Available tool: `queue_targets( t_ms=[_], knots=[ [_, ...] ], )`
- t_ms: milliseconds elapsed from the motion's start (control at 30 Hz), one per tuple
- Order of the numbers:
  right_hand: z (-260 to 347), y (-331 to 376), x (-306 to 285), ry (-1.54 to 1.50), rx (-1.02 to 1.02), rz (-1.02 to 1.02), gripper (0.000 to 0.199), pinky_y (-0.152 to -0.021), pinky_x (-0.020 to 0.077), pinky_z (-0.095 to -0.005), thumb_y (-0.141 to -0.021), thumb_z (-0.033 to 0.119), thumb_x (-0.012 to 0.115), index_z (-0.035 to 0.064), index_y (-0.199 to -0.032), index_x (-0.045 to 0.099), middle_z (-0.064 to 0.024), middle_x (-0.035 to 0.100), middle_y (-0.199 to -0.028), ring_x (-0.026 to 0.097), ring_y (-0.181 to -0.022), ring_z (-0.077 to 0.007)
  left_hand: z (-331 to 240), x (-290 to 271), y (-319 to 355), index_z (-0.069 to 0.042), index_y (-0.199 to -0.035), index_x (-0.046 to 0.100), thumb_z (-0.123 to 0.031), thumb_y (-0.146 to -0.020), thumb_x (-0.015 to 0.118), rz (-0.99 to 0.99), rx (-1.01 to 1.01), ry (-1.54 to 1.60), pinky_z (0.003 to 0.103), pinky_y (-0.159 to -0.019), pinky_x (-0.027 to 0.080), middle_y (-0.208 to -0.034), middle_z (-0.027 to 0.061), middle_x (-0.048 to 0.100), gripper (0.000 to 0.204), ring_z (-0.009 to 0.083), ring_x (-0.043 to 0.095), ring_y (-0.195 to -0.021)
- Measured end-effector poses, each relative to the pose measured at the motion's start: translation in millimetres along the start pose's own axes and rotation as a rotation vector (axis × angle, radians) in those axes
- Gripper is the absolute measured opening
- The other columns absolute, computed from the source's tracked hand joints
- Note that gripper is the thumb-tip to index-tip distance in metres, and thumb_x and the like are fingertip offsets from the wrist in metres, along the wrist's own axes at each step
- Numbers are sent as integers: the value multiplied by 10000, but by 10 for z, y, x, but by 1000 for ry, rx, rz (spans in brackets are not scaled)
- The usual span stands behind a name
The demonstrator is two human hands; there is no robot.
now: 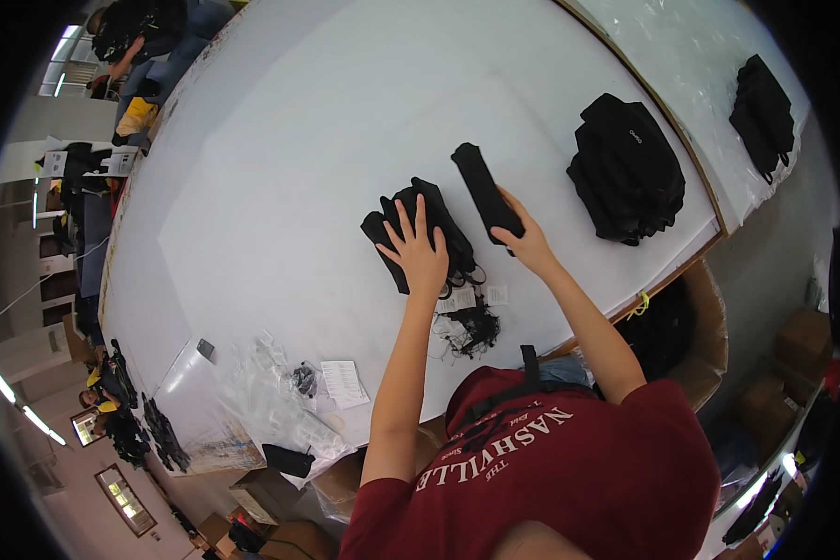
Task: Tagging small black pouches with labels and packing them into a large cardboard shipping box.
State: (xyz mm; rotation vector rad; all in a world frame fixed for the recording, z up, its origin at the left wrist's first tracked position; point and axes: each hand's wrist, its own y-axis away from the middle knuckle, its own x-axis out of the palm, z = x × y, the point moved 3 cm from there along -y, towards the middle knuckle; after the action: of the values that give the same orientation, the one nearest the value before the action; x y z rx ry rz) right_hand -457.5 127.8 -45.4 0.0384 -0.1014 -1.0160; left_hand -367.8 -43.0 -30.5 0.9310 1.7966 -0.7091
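Note:
My left hand lies with its fingers spread on a small pile of black fabric pouches in the middle of the white table. Thin black cords stick out from the near end of that pile. To its right, my right hand grips a long, narrow black pouch by its near end, thumb on one side and fingers on the other. The held pouch tilts with its far end toward the left. What is inside it, if anything, does not show.
A tangle of black cords and small white tags lies near the front edge. Farther right stands a stack of black bags. Clear plastic bags and a printed sheet lie left. An open carton stands below the right edge.

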Motion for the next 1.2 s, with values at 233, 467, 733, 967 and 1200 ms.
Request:
queue_targets(
  t_ms=[233,467,733,967,1200],
  knots=[
    [-523,-307,324,641,239,121,703,-977,380,-443,-742,427,651,153,-1354,439,-167,509,-1226,482,-1135,-352,-217,113,-64,-417,-1366,393,-511,-889,482,13,46,-12,757,-953,14,-1543,95,95,495,524,103,-1344],
    [776,-247,-363,1127,-206,-401,677,-1027,250,-463,-688,275,729,208,-1311,472,-117,430,-1282,359,-1222,-294,-75,118,-57,-402,-1366,401,-503,-892,481,10,36,-106,765,-948,27,-1539,102,100,491,531,97,-1341],
    [1191,-243,-1823,1591,156,-596,962,-1012,250,-572,-579,277,826,369,-1394,324,-134,248,-1453,260,-1324,-351,-71,163,-57,-396,-1377,385,-511,-891,471,41,30,-85,763,-954,36,-1538,99,96,507,531,105,-1337],
    [1263,-305,-2298,1636,118,-503,841,-988,295,-528,-608,368,792,402,-1352,401,-138,442,-1308,393,-1226,-325,-96,170,-65,-401,-1378,380,-515,-894,463,39,35,-74,758,-960,32,-1539,95,100,504,521,100,-1343],
    [1732,-312,-1675,902,-254,-445,618,-969,390,-353,-754,357,710,262,-1325,492,-127,531,-1189,541,-1093,-262,-48,143,-45,-400,-1382,372,-509,-898,455,45,27,-73,753,-965,22,-1540,95,96,502,511,96,-1349]
  ],
)
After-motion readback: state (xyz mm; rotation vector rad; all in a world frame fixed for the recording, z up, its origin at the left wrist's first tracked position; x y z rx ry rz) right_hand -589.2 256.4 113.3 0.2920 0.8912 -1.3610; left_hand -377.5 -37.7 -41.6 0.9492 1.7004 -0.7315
